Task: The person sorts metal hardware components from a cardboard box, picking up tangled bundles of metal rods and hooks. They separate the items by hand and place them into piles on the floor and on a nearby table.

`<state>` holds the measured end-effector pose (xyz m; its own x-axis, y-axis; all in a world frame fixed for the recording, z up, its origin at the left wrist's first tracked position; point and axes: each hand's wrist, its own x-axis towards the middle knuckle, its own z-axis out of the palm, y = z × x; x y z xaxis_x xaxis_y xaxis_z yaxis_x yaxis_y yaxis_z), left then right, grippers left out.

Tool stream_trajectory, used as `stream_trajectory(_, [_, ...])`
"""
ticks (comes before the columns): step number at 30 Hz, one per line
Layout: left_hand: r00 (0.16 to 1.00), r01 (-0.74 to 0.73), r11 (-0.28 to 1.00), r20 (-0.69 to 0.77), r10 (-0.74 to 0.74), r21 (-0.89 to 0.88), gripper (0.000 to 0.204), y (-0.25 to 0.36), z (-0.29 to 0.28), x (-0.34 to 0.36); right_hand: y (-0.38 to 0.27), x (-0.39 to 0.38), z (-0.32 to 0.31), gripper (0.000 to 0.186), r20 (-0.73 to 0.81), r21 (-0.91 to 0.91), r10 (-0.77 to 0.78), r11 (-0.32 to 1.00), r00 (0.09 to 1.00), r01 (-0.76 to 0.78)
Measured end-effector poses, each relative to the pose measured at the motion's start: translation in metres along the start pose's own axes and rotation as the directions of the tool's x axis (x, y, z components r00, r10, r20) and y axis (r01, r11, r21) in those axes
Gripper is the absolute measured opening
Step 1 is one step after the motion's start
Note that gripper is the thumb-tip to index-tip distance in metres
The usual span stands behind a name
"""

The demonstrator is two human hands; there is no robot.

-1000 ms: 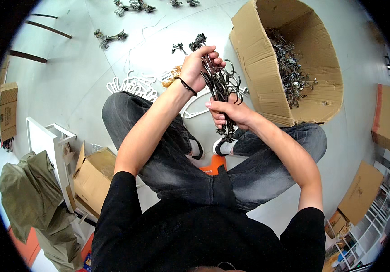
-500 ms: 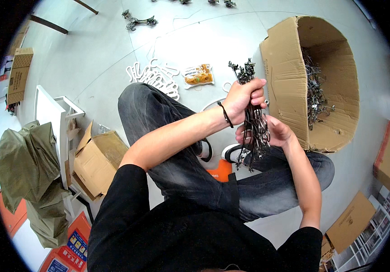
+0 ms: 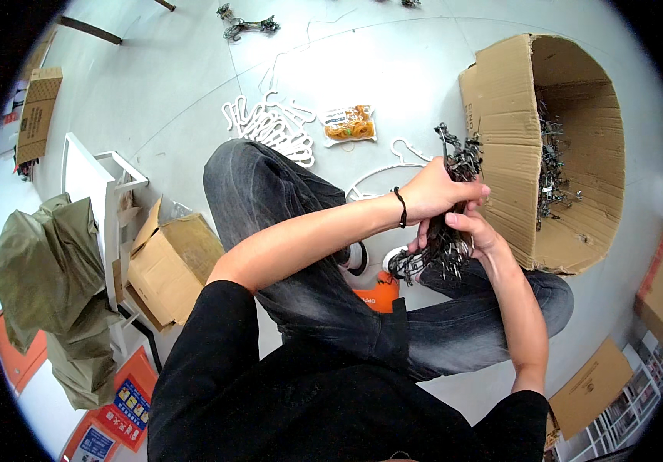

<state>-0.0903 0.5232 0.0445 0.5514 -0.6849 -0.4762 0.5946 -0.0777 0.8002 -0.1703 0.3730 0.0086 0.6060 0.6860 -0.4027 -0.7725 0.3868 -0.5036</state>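
A bundle of thin black wire-like pieces with shiny metal ends (image 3: 448,258) is held upright above my crossed legs; their exact kind is too small to tell. Wrapped round its upper middle is my left hand (image 3: 433,192), which has a black band at the wrist. Just below, my right hand (image 3: 479,233) closes on the same bundle from the right, its thumb lying across the strands. Both hands touch or nearly touch each other. Beside them on the right, a large cardboard box (image 3: 501,154) lies open on its side with a heap of similar dark metal pieces (image 3: 551,165) inside.
White plastic hangers (image 3: 274,135) lie on the floor beyond my left knee, near a clear packet of orange-yellow bands (image 3: 349,124). A white hanger (image 3: 393,169) rests closer in. Another dark bundle (image 3: 248,26) lies far off. A smaller carton (image 3: 174,266) stands left.
Both hands and the bundle have shifted slightly right in view. My right hand has moved from beside the strands to grip them just under my left. The lower ends now splay leftward.
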Motion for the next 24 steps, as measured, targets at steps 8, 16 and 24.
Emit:
stream_trajectory(8, [0.993, -0.059, 0.998, 0.100, 0.057, 0.020, 0.020, -0.018, -0.007, 0.023, 0.005, 0.010, 0.015, 0.019, -0.360, -0.244, -0.200, 0.963, 0.911, 0.114])
stream_trajectory(16, [0.939, 0.159, 0.986, 0.316, -0.137, -0.044, 0.050, -0.079, -0.073, 0.052, -0.003, 0.007, 0.006, 0.028, -0.506, 0.002, -0.026, 1.000, 0.862, 0.031])
stream_trajectory(24, [0.852, 0.458, 0.196, -0.491, 0.181, 0.867, 0.020, -0.252, -0.223, 0.073, 0.008, 0.009, -0.029, 0.016, -0.509, -0.111, -0.105, 0.992, 0.854, 0.056])
